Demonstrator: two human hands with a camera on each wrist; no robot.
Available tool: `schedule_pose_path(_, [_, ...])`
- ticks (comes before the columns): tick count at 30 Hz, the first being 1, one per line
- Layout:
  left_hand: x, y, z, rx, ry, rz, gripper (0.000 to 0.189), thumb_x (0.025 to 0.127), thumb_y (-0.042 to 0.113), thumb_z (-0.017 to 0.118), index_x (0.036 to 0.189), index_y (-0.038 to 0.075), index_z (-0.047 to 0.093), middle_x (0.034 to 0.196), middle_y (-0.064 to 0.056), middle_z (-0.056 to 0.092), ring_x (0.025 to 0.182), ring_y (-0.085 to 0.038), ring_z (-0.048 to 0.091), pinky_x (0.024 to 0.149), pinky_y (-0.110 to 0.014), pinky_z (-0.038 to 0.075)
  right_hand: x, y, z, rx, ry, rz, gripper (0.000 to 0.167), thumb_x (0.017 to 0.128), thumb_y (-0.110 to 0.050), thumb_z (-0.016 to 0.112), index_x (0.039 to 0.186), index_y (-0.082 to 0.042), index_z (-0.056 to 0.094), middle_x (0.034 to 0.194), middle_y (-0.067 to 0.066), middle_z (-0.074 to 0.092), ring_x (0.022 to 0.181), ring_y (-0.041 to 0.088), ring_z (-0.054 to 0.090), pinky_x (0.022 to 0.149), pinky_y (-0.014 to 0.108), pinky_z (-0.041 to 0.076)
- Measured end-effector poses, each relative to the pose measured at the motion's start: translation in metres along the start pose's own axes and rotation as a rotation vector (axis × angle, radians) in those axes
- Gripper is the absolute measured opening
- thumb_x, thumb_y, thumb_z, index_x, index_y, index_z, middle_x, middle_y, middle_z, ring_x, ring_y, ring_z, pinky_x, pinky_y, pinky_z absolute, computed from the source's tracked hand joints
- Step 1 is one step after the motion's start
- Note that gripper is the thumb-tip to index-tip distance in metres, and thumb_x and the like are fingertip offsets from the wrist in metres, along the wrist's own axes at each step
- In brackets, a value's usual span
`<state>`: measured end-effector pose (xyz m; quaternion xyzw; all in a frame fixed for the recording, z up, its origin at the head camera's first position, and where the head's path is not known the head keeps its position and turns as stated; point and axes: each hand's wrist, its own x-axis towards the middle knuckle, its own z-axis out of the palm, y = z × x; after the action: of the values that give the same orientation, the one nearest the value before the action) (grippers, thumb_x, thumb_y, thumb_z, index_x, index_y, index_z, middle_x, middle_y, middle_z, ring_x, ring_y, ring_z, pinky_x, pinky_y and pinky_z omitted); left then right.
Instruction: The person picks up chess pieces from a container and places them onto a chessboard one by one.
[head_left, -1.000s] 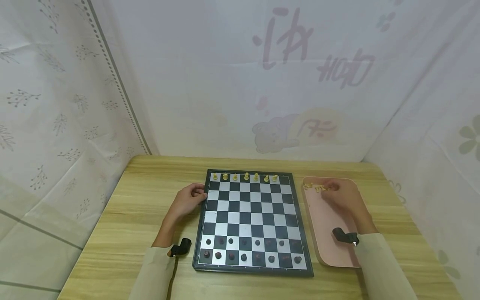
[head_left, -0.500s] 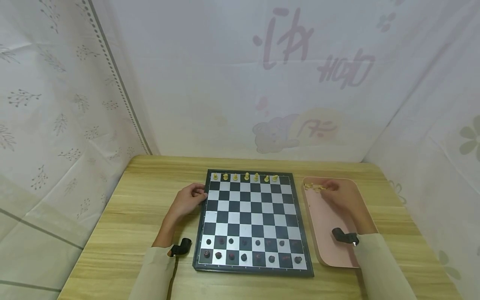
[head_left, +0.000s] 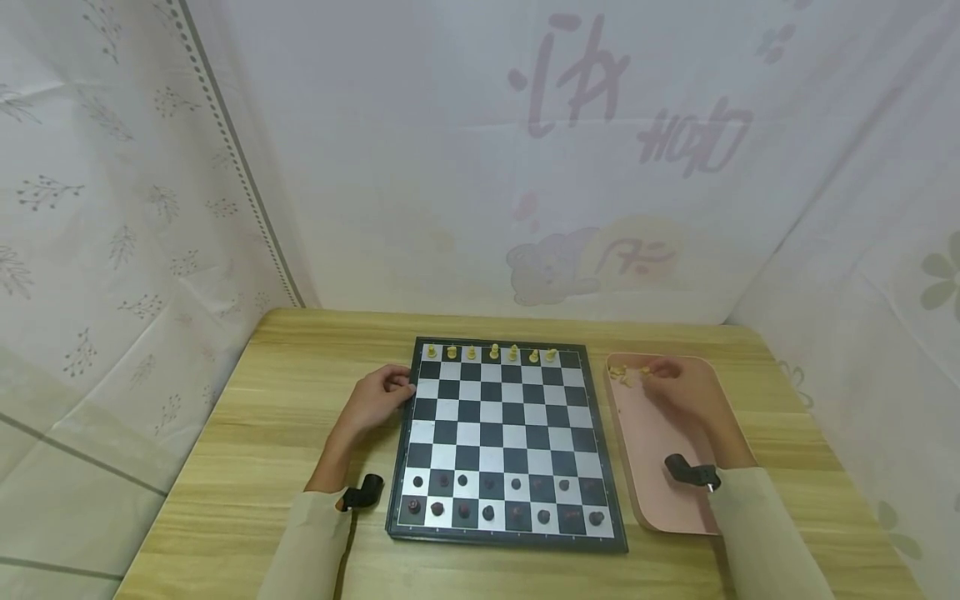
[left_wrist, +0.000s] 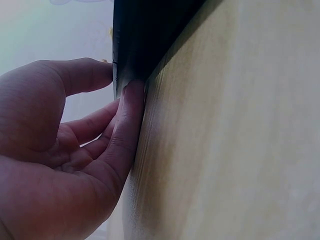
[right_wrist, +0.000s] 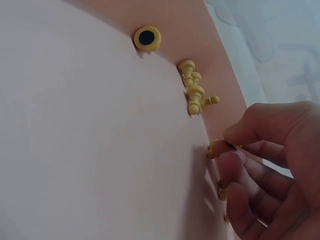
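Observation:
The chessboard lies on the table with a row of pale yellow chess pieces along its far edge and two rows of dark chess pieces at its near side. My left hand holds the board's left edge, thumb at the upper side and fingers along the side near the table. In the pink tray my right hand pinches a small yellow chess piece between thumb and finger; its far part is hidden by the fingertips. Other yellow pawns lie against the tray wall nearby.
One yellow piece lies apart in the tray, its dark base facing the camera. The tray stands just right of the board on the wooden table. Patterned white cloth hangs behind the table and at both sides.
The loose yellow pieces in the tray have shifted and spread beside my right fingers, with one now at the fingertips. My left hand keeps its place on the board.

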<state>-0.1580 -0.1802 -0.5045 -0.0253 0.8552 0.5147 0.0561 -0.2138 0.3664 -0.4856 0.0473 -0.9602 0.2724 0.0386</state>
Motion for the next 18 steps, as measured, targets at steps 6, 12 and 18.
schedule_pose_path(6, [0.0, 0.002, 0.0, 0.007, 0.004, 0.001, 0.039, 0.105, 0.014, 0.072, 0.139, -0.004, 0.068, 0.113, -0.013, 0.073, 0.1, -0.026, 0.069, 0.081, -0.032, 0.053, -0.001, -0.005, 0.0, 0.0, 0.006, 0.018, 0.032, 0.1, -0.023, 0.079, 0.121, 0.002, 0.077, 0.116, 0.027, 0.076, 0.109, 0.047, 0.068, 0.09, 0.057, 0.051])
schedule_pose_path(12, [0.0, 0.0, 0.0, 0.014, 0.006, 0.0, 0.039, 0.104, 0.015, 0.072, 0.138, -0.003, 0.069, 0.114, -0.013, 0.073, 0.101, -0.025, 0.069, 0.082, -0.033, 0.053, 0.0, -0.011, 0.0, 0.002, 0.017, 0.01, 0.035, 0.101, -0.026, 0.08, 0.124, -0.001, 0.078, 0.118, 0.025, 0.076, 0.108, 0.044, 0.069, 0.087, 0.051, 0.052])
schedule_pose_path(18, [0.0, 0.0, 0.0, 0.013, 0.002, 0.006, 0.039, 0.105, 0.015, 0.072, 0.139, -0.003, 0.069, 0.114, -0.013, 0.073, 0.101, -0.025, 0.069, 0.082, -0.033, 0.053, -0.002, -0.017, -0.002, 0.021, 0.004, 0.032, 0.04, 0.102, -0.034, 0.079, 0.128, -0.004, 0.076, 0.121, 0.022, 0.077, 0.104, 0.038, 0.071, 0.081, 0.044, 0.054])
